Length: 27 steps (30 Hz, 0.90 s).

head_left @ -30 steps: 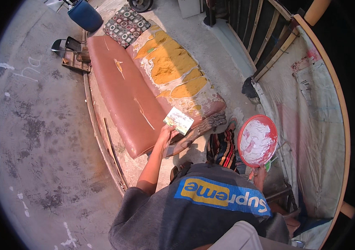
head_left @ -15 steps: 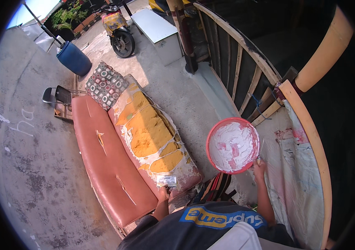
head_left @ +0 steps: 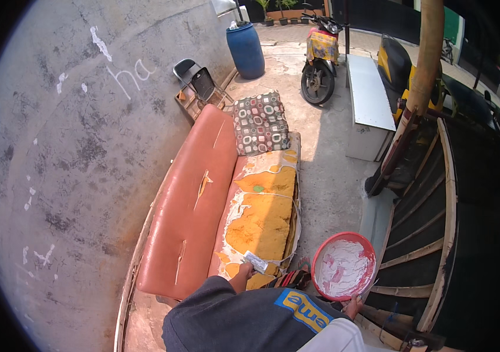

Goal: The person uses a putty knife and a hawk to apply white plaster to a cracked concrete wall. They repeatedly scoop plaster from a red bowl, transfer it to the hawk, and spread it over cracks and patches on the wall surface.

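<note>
My left hand (head_left: 243, 273) is closed around a wide scraper (head_left: 256, 262), its flat blade smeared whitish. The scraper is over the near end of a torn sofa (head_left: 256, 220), whose yellow foam shows through the split cover. Out to the right, my right hand (head_left: 353, 307) grips the near rim of a red basin (head_left: 318, 253). White paste (head_left: 343, 270) coats the basin's inside, with red showing through in patches. A thin edge sticks out near the right hand, too small to make out.
A patterned cushion (head_left: 260, 123) lies at the sofa's far end. Beyond stand folding chairs (head_left: 194, 79), a blue drum (head_left: 245, 53), a motorbike (head_left: 319, 64) and a white box (head_left: 370, 94). A grey wall (head_left: 74, 146) rises on the left; a slatted wooden frame (head_left: 420, 234) is on the right.
The view has turned left, bringing more wall into sight and shifting the sofa rightward. The scraper has tilted in my left hand. The basin stays in my right hand, now lower in view.
</note>
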Each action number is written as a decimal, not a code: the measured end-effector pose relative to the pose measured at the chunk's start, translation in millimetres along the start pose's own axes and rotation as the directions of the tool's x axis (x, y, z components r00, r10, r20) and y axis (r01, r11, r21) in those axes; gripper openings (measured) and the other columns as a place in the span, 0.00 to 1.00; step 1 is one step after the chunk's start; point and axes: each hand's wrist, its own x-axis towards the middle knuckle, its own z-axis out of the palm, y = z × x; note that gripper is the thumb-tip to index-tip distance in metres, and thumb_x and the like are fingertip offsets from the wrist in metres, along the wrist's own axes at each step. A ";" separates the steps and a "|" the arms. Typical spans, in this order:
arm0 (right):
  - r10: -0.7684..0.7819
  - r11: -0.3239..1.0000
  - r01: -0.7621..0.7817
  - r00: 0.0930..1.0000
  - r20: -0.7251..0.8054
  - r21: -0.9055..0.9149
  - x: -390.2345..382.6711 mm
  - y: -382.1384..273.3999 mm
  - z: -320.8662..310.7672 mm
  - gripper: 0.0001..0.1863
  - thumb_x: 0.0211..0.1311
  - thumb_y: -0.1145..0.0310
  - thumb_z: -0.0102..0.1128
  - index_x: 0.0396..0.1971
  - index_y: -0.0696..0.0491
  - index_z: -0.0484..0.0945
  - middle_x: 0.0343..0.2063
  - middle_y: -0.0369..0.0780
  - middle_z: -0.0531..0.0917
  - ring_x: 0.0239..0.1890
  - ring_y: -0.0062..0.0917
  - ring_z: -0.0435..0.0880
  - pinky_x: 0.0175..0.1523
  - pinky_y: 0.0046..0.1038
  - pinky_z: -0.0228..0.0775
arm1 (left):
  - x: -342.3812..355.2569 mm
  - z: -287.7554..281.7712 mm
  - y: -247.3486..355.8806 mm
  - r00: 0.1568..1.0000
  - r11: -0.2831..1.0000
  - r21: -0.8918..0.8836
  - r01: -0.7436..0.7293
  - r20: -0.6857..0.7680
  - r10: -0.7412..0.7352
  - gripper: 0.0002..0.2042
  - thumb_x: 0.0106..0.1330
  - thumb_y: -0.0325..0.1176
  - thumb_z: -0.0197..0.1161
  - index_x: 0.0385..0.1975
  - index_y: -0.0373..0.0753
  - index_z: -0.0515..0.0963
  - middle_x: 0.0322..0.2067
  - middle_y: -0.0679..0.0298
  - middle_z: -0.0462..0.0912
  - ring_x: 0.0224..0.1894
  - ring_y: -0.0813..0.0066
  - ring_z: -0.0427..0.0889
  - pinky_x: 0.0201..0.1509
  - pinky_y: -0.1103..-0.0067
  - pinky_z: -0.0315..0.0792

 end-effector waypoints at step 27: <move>0.088 0.597 0.568 0.655 0.751 -0.566 422.8 -275.6 484.3 0.09 0.58 0.71 0.52 0.24 0.62 0.74 0.20 0.41 0.77 0.17 0.26 0.77 0.17 0.29 0.72 | -154.8 281.5 -133.0 0.605 0.357 -0.894 -0.272 -0.447 -0.659 0.14 0.61 0.25 0.49 0.48 0.35 0.67 0.42 0.54 0.76 0.39 0.60 0.81 0.37 0.66 0.78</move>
